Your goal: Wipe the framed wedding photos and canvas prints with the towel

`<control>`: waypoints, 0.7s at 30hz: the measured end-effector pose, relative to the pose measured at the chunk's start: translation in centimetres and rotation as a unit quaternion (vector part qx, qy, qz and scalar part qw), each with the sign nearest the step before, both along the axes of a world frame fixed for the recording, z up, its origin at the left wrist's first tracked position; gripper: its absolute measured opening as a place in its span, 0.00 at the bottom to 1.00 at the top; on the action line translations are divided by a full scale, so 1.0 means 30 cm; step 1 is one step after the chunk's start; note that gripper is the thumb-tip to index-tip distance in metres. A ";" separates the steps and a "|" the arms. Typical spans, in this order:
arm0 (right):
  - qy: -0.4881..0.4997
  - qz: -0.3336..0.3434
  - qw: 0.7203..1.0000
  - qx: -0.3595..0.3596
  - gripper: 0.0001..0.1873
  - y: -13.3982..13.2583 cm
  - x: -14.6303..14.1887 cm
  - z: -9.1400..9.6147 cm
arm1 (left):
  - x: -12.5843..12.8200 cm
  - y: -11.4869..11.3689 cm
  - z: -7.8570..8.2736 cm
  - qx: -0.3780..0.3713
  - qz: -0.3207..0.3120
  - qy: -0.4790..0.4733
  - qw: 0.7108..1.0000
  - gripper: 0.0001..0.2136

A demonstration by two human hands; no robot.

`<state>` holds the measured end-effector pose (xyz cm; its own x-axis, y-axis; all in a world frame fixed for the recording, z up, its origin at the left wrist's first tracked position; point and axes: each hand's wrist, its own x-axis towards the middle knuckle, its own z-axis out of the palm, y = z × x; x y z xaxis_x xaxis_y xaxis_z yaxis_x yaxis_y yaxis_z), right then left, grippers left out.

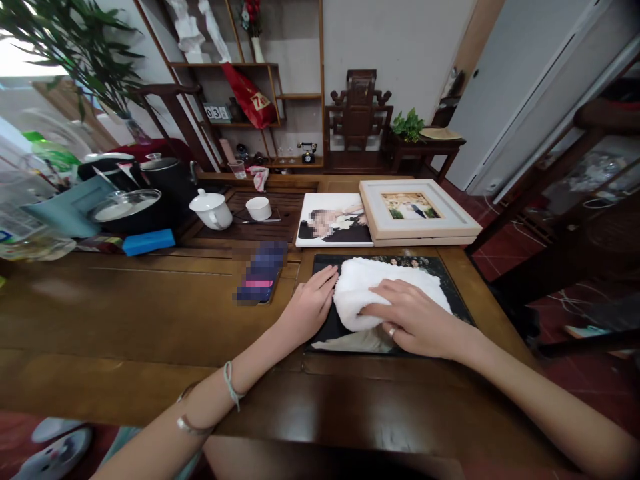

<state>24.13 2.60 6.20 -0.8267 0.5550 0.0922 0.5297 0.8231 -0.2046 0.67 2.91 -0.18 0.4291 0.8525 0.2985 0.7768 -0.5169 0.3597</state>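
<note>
A dark photo panel (457,293) lies flat on the wooden table in front of me, with part of a pale dress and small figures showing at its edges. Spread over its middle is a fluffy white cloth (357,283), which hides most of the picture. My right hand (413,313) presses down on the cloth, its fingers bent into the folds and a ring on one finger. At the panel's left edge rests my left hand (313,303), fingers stretched out and lying flat, the tips beside the cloth.
Behind the panel lie a white photo print (335,230) and a light wooden picture frame (373,217). A phone (263,273) is left of my left hand. Farther left are a lidded white teapot (213,210), a white cup (259,209), a blue block (149,242) and a lidded pan (127,207).
</note>
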 end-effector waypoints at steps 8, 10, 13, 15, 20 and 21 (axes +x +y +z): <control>0.065 -0.087 0.993 -0.049 0.25 0.162 -0.006 -0.019 | 0.003 0.005 -0.008 0.019 0.001 -0.004 1.000 0.18; 0.094 -0.076 0.989 -0.083 0.25 0.230 -0.052 -0.003 | 0.003 0.005 -0.009 0.025 0.001 -0.003 1.000 0.18; 0.104 -0.034 0.985 -0.136 0.27 0.311 -0.163 0.037 | 0.003 0.004 -0.006 0.024 0.002 0.002 1.000 0.17; 0.083 -0.016 0.983 -0.160 0.28 0.342 -0.238 0.061 | 0.002 0.003 -0.003 0.022 0.002 0.004 1.000 0.17; 0.077 -0.021 0.986 -0.144 0.28 0.335 -0.261 0.062 | 0.000 0.001 -0.001 0.025 0.002 0.005 1.000 0.17; 0.096 -0.028 0.986 -0.134 0.27 0.321 -0.231 0.049 | 0.000 0.001 -0.001 0.027 0.003 0.005 1.000 0.17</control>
